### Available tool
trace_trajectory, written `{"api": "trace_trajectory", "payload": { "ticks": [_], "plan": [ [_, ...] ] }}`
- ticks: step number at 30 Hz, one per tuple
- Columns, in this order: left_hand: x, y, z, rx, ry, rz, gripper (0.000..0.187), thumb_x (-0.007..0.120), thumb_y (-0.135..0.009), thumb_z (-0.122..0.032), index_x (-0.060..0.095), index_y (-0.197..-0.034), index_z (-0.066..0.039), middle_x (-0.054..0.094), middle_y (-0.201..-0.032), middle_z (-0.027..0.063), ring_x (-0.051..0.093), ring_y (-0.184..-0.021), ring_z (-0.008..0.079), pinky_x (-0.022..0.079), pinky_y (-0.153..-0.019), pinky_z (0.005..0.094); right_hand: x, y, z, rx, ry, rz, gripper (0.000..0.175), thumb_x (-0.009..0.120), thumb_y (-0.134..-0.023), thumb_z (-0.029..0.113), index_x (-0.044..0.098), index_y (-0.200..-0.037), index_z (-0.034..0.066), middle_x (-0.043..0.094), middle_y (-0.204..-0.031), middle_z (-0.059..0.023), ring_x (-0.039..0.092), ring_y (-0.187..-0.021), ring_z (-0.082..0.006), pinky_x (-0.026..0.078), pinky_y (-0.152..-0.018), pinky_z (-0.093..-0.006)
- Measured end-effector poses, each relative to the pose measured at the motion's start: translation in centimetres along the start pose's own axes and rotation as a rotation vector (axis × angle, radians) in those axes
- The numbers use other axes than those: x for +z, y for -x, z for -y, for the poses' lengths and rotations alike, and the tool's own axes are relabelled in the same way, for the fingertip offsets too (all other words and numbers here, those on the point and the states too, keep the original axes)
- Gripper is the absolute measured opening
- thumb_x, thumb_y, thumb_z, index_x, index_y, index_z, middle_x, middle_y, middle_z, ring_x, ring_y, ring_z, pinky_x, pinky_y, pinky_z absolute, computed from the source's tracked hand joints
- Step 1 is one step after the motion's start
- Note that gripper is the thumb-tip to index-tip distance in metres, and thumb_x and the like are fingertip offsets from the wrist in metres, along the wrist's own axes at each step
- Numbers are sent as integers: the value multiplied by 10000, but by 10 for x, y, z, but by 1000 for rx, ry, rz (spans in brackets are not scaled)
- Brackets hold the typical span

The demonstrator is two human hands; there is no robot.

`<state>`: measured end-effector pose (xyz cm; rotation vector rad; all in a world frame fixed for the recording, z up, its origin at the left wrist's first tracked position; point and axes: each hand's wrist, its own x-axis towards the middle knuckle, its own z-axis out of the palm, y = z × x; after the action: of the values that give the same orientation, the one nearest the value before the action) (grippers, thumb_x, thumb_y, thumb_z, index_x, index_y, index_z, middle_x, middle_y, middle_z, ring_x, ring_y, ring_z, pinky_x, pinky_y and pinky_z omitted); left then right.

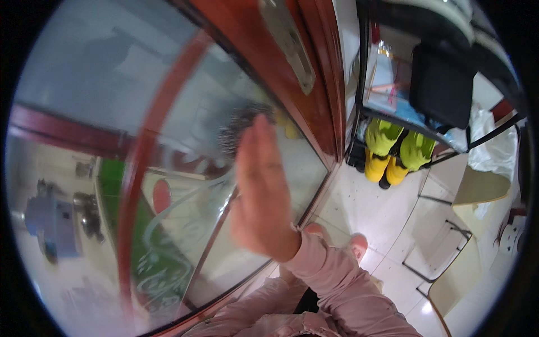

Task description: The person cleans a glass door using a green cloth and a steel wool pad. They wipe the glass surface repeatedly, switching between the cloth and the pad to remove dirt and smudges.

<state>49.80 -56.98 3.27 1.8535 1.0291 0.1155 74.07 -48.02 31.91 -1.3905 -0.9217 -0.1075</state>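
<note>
My right hand (263, 189) is raised to the glass door panel (202, 269), its fingers extended and slightly blurred. Under the fingers a dark, frizzy metal scouring pad (233, 132) lies against the glass. Pale decorative lines and curls mark the pane around it. The pink left sleeve (248, 305) runs low in front of my body. My left hand is mostly or wholly hidden behind the right forearm, so its grip does not show.
A reddish-brown door frame (252, 46) carries a metal handle plate (290, 46). To the right, a black-framed rack (391, 118) holds lime-green shoes (383, 135), with yellow shoes (374, 166) below. Folding chairs (482, 185) lean farther right. Pink footwear (358, 244) shows on the tiled floor (379, 206).
</note>
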Motion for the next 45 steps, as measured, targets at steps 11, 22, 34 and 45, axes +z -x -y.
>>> {"api": "trace_trajectory", "payload": {
  "ticks": [11,22,34,45],
  "plan": [
    [-45,88,-103,19,514,-237,412,600,-839,-43,510,-1236,23,617,-1098,94,604,-954,170,521,-808,305,-23,-81,104,-247,54,95,785,443,-665,-130,280,-1427,-34,199,-1499,-267,194,-1393,-422,228,-1127,-444],
    [-72,151,-106,112,809,-576,428,589,-855,13,484,-1270,-1,593,-1160,75,568,-1050,163,466,-911,289,-27,14,110,-269,215,343,750,409,-681,-153,285,-1414,-55,190,-1508,-259,229,-1389,-400,250,-1115,-390],
    [-125,199,-67,28,380,-839,450,625,-828,-29,499,-1260,-7,580,-1138,94,550,-1054,181,445,-922,292,29,-11,325,-1070,240,370,520,468,-815,74,437,-1329,5,375,-1430,-195,313,-1350,-383,215,-1112,-526],
    [-135,243,-91,24,690,-1109,365,576,-792,-3,581,-1156,7,654,-992,98,615,-920,186,494,-819,301,40,-25,341,-1331,385,517,481,491,-825,126,504,-1299,48,498,-1332,-126,453,-1248,-311,278,-1086,-469]
  ]
}}
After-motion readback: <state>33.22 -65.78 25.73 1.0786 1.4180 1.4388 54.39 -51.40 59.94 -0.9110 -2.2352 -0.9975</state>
